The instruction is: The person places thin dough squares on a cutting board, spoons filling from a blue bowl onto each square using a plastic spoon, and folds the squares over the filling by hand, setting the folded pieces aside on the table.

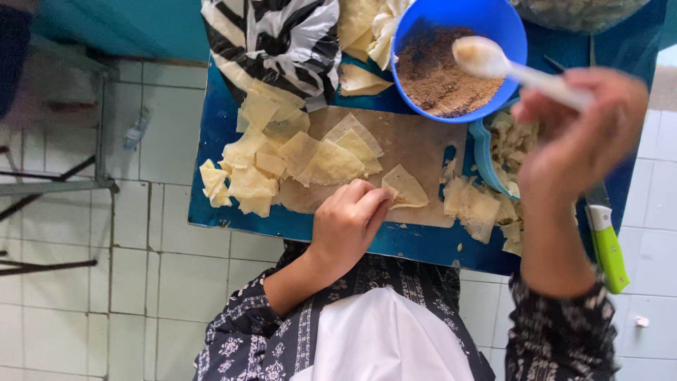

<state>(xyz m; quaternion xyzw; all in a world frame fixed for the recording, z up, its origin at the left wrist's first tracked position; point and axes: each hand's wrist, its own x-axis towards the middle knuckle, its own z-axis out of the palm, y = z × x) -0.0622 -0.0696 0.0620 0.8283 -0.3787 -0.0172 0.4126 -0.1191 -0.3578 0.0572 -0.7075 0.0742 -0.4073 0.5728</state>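
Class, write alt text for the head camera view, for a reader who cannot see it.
Seen from above, the left hand presses a folded triangular dough wrapper on a wooden board, while the right hand holds a white spoon over a blue bowl of brown crumbly filling. More pale wrappers lie piled on the blue table.

Folded wrappers (282, 159) lie on the board (416, 144), with the bowl (458, 56) behind it and a knife (608, 247) to the right.
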